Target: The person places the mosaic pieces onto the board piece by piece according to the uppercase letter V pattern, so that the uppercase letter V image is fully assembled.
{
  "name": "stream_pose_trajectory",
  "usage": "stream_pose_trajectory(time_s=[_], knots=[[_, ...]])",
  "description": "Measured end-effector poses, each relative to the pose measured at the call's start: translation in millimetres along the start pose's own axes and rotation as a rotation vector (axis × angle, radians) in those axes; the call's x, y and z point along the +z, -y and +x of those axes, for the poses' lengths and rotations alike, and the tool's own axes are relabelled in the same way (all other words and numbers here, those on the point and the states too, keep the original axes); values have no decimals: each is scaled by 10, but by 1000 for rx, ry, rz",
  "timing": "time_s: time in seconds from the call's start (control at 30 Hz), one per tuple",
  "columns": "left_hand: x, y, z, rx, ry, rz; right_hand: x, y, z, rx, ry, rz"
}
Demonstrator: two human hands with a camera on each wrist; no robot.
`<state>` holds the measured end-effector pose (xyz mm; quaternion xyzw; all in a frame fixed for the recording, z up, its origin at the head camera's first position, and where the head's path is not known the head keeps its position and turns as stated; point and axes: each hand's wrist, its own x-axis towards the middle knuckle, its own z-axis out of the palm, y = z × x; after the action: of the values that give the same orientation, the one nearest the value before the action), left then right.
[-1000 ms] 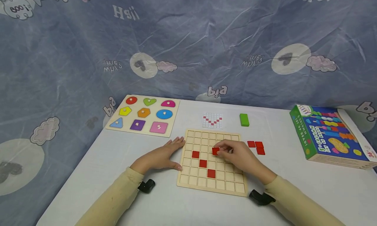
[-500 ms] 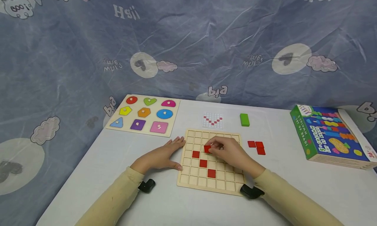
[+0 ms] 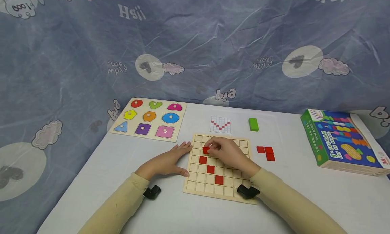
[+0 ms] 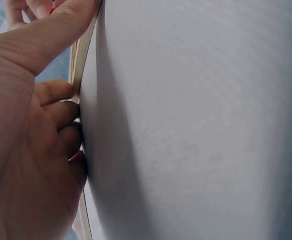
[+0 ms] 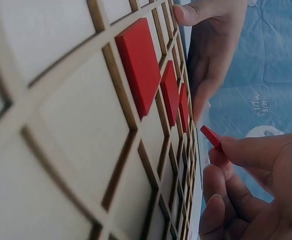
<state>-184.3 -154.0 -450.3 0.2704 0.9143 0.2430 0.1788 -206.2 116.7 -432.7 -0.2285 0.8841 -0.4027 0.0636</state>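
A wooden grid board (image 3: 223, 191) lies on the table, with three red square tiles (image 3: 210, 169) set in its cells along a diagonal. Between thumb and fingers my right hand (image 3: 226, 152) pinches another red tile (image 5: 213, 137); the right wrist view has it tilted and apart from the board's surface. In the head view that tile is above the upper left cells, just beyond the top tile of the diagonal. My left hand (image 3: 169, 161) rests on the table with fingers spread, its thumb and fingertips touching the board's left edge.
Right of the board lie three loose red tiles (image 3: 269, 150). Behind it are a small pattern card (image 3: 220, 125) and a green block (image 3: 253, 124). A shape puzzle board (image 3: 149, 125) sits back left, a colourful box (image 3: 344, 142) at the right.
My right hand has moved left and slightly away from me over the board, carrying the pinched red tile. The left hand has stayed in place at the board's edge.
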Motion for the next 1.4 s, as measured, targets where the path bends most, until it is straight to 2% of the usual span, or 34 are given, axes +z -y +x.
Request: stream_pose_trajectory(time_s=[0.5,0.73,1.4], knots=[[-5,-7,-5,-2,-1,13,179,38,157,-2,29,-21],[16,13,10,-13,-1,32,243,75,207,-3,33,-78],[6,10,8,1,5,-1,332,137,275,5,46,-148]])
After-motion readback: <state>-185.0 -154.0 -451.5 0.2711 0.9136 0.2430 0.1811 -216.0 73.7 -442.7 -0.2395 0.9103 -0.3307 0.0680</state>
